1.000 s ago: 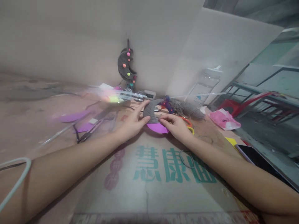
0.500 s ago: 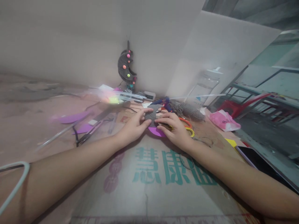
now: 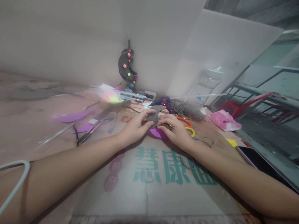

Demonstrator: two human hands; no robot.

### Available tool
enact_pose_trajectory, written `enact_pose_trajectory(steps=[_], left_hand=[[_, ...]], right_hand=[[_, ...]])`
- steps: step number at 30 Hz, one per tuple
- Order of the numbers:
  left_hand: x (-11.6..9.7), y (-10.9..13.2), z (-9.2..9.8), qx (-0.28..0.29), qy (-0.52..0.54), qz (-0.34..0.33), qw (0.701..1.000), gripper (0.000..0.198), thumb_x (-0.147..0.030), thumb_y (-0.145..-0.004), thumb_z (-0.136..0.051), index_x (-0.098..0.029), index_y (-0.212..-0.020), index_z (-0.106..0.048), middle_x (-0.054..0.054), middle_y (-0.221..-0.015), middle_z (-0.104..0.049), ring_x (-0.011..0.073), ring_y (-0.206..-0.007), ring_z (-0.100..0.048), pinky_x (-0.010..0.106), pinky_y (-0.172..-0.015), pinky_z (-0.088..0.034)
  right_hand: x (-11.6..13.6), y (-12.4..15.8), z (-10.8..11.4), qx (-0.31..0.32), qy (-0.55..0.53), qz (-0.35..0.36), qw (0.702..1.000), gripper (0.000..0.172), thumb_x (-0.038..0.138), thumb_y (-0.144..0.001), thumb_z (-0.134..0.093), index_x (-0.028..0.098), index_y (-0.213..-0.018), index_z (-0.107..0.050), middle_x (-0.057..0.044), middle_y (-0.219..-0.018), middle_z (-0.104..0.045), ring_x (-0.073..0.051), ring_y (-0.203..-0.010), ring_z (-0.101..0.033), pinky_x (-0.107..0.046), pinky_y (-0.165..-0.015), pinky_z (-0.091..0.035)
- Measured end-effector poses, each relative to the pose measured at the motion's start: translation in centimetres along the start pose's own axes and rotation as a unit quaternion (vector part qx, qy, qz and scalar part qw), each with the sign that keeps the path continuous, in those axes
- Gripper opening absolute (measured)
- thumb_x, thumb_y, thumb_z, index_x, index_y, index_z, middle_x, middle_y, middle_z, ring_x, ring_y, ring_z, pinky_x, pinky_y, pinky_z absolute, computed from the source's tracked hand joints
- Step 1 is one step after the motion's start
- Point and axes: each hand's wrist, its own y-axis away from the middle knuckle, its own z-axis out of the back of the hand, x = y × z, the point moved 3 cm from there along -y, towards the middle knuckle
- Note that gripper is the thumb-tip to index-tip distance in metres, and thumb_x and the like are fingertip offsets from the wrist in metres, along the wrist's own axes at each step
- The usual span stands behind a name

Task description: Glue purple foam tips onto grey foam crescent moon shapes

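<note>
My left hand grips a small grey yarn-wrapped crescent between thumb and fingers, holding its left side. At the crescent's lower right edge, the fingertips of my right hand are pinched together; whether a loose strand is between them is too small to tell. A purple piece of paper shows just below the crescent, partly covered by my right hand. Scissors with orange and yellow handles lie beside my right hand, their blades hidden. Behind the crescent rests a dark blue glue gun.
A cardboard sheet lies under my hands. Grey yarn and a clear bottle are at the back right. A larger crescent with coloured balls stands against the wall. A phone, pink packet and tweezers lie around.
The crescent and both hands have shifted very slightly to the right. My right fingertips have drawn closer together at the crescent's edge.
</note>
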Motion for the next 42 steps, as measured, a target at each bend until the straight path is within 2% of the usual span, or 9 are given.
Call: enact_pose_trajectory(steps=[3, 8, 12, 17, 22, 26, 32, 37, 42], left_hand=[[0.2, 0.0, 0.1, -0.011, 0.004, 0.009, 1.0, 0.042, -0.028, -0.087, -0.053, -0.022, -0.129, -0.051, 0.007, -0.104, -0.063, 0.0206, -0.093, -0.059, 0.036, -0.089, -0.044], [1.0, -0.3, 0.5, -0.049, 0.021, 0.027, 0.998, 0.044, -0.03, -0.085, -0.056, -0.022, -0.128, -0.052, 0.003, -0.087, -0.062, 0.0198, -0.082, -0.058, 0.034, -0.082, -0.047], [1.5, -0.5, 0.8, -0.07, 0.022, 0.04, 0.997, 0.044, -0.03, -0.084, -0.057, -0.021, -0.126, -0.053, 0.001, -0.077, -0.058, 0.0188, -0.076, -0.056, 0.033, -0.078, -0.047], [1.4, -0.5, 0.8, -0.066, 0.027, 0.037, 0.997, 0.044, -0.031, -0.085, -0.055, -0.021, -0.128, -0.051, 0.003, -0.085, -0.061, 0.02, -0.08, -0.057, 0.033, -0.079, -0.047], [1.0, -0.4, 0.7, -0.056, 0.002, 0.016, 0.998, 0.043, -0.031, -0.087, -0.053, -0.021, -0.129, -0.05, 0.005, -0.1, -0.061, 0.0206, -0.09, -0.058, 0.034, -0.083, -0.046], [0.9, -0.3, 0.7, -0.057, -0.023, 0.008, 0.998, 0.042, -0.032, -0.087, -0.052, -0.022, -0.129, -0.05, 0.006, -0.106, -0.059, 0.0206, -0.093, -0.057, 0.034, -0.086, -0.045], [1.0, -0.4, 0.7, -0.049, -0.026, 0.006, 0.998, 0.043, -0.031, -0.088, -0.051, -0.022, -0.13, -0.049, 0.006, -0.101, -0.059, 0.0196, -0.089, -0.056, 0.033, -0.083, -0.045], [1.0, -0.3, 0.6, -0.048, -0.031, 0.012, 0.998, 0.043, -0.031, -0.088, -0.051, -0.022, -0.13, -0.05, 0.003, -0.084, -0.056, 0.0187, -0.08, -0.054, 0.032, -0.078, -0.044], [1.1, -0.3, 0.6, -0.049, -0.023, 0.018, 0.998, 0.043, -0.031, -0.088, -0.051, -0.023, -0.13, -0.049, 0.002, -0.085, -0.056, 0.019, -0.081, -0.053, 0.032, -0.078, -0.044]], right_hand=[[-0.5, 0.1, 0.2, -0.015, -0.013, -0.052, 0.998, 0.009, 0.023, -0.09, -0.051, 0.021, -0.082, -0.055, -0.004, -0.087, -0.06, -0.02, -0.087, -0.055, -0.035, -0.084, -0.042], [-3.4, 0.6, 1.1, -0.16, -0.064, -0.187, 0.967, 0.016, 0.036, -0.095, -0.041, 0.023, -0.089, -0.047, -0.001, -0.084, -0.053, -0.017, -0.08, -0.051, -0.03, -0.074, -0.041], [-4.6, 0.6, 1.4, -0.188, -0.107, -0.212, 0.953, 0.029, 0.047, -0.094, -0.04, 0.023, -0.079, -0.045, 0.001, -0.075, -0.049, -0.016, -0.073, -0.049, -0.028, -0.07, -0.041], [-3.5, 0.4, 1.3, -0.129, -0.087, -0.195, 0.968, 0.035, 0.045, -0.095, -0.039, 0.022, -0.07, -0.048, 0.0, -0.073, -0.052, -0.017, -0.074, -0.051, -0.029, -0.073, -0.042], [-2.2, -0.1, 1.0, -0.074, -0.065, -0.116, 0.988, 0.017, 0.03, -0.091, -0.051, 0.021, -0.093, -0.066, -0.005, -0.098, -0.063, -0.02, -0.096, -0.057, -0.035, -0.089, -0.042], [-2.2, -0.4, 0.5, -0.027, -0.052, -0.087, 0.995, 0.022, 0.033, -0.09, -0.053, 0.021, -0.084, -0.071, -0.006, -0.092, -0.064, -0.021, -0.098, -0.057, -0.037, -0.09, -0.042], [-2.6, -0.2, 0.0, -0.018, -0.028, -0.06, 0.998, 0.011, 0.029, -0.084, -0.063, 0.021, -0.079, -0.068, -0.006, -0.093, -0.063, -0.021, -0.1, -0.056, -0.038, -0.093, -0.041], [-2.7, -0.3, 0.3, -0.02, -0.06, -0.1, 0.993, 0.015, 0.029, -0.087, -0.058, 0.02, -0.076, -0.064, -0.004, -0.088, -0.062, -0.018, -0.089, -0.058, -0.034, -0.086, -0.042], [-2.9, -0.2, 0.3, -0.03, -0.083, -0.172, 0.981, 0.02, 0.033, -0.09, -0.05, 0.02, -0.078, -0.057, -0.001, -0.081, -0.059, -0.016, -0.079, -0.056, -0.029, -0.075, -0.043]])
